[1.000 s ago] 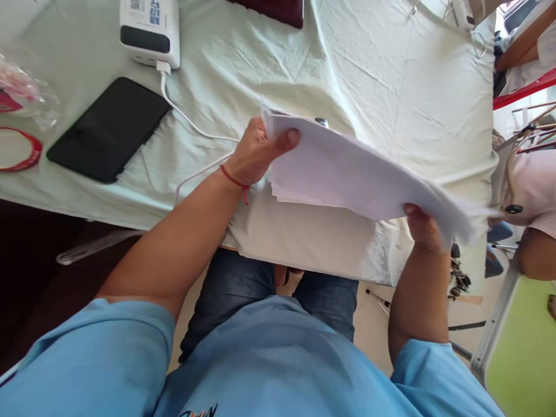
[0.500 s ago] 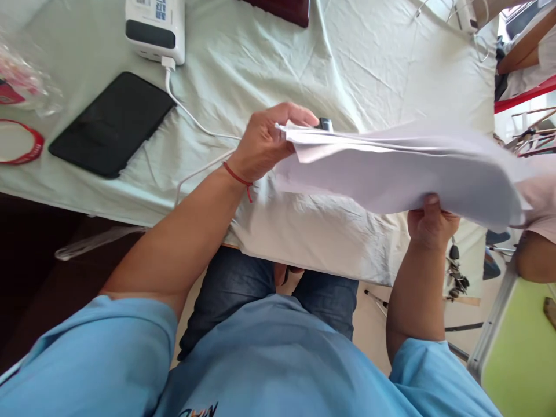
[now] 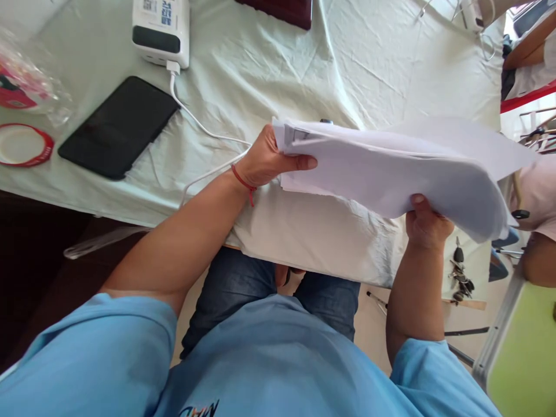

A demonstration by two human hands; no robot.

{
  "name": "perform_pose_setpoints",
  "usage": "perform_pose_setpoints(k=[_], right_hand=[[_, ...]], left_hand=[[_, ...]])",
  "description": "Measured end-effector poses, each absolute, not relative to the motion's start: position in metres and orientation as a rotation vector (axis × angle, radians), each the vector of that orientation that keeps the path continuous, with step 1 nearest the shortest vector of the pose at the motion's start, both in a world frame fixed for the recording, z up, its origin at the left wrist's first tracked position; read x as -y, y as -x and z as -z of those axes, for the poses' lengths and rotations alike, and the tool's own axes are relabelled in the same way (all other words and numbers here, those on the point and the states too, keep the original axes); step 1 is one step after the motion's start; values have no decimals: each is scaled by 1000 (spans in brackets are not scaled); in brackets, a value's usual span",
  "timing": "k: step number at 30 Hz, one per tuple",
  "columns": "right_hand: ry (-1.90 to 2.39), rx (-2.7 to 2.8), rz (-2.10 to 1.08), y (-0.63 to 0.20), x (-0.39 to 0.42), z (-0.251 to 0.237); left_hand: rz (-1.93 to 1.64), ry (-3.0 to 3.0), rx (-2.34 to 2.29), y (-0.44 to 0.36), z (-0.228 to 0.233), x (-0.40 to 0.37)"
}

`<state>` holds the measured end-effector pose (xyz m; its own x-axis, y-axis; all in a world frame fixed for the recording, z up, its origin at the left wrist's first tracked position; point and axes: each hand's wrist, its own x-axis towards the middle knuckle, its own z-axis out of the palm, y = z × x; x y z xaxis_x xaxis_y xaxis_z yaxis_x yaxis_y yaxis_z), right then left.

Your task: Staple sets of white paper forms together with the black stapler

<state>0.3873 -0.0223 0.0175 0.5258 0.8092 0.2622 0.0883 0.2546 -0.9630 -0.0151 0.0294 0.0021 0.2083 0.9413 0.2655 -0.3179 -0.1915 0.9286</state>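
A loose stack of white paper sheets is held up over the cloth-covered table, its sheets fanned apart and bent at the right end. My left hand grips the stack's left end, thumb lying across the near face and the other fingers hidden behind. At the lower right edge, my right hand is closed on the same sheets, its thumb in front. Behind the paper's top edge, a small dark object barely shows; its kind is unclear.
On the pale green tablecloth lie a black tablet, a white charger box with a cable, a red tape roll and a plastic-wrapped packet. Keys hang near the right edge. Another person is at the right.
My left thumb has moved from the stack's top edge down onto its near face. The paper has tilted, and its right end bends lower. The small dark object is now mostly covered.
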Motion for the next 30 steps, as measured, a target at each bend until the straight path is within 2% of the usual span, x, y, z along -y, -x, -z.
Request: perform_pose_setpoints(k=[3, 9, 14, 19, 27, 30], right_hand=[[1231, 949, -655, -392, 28, -23], [1315, 975, -772, -396, 36, -25], [1256, 913, -600, -378, 21, -20], [1102, 860, -384, -369, 14, -29], [1277, 1033, -692, -400, 32, -22], [1253, 1093, -702, -406, 36, -22]], left_hand=[[-1363, -1300, -708, 20, -3, -33], [-1224, -1444, -787, 17, 9, -41], [-1264, -1288, -740, 10, 12, -36], [-1383, -1381, -769, 13, 7, -40], [-1157, -1411, -739, 18, -4, -32], [-1174, -1428, -701, 20, -9, -30]])
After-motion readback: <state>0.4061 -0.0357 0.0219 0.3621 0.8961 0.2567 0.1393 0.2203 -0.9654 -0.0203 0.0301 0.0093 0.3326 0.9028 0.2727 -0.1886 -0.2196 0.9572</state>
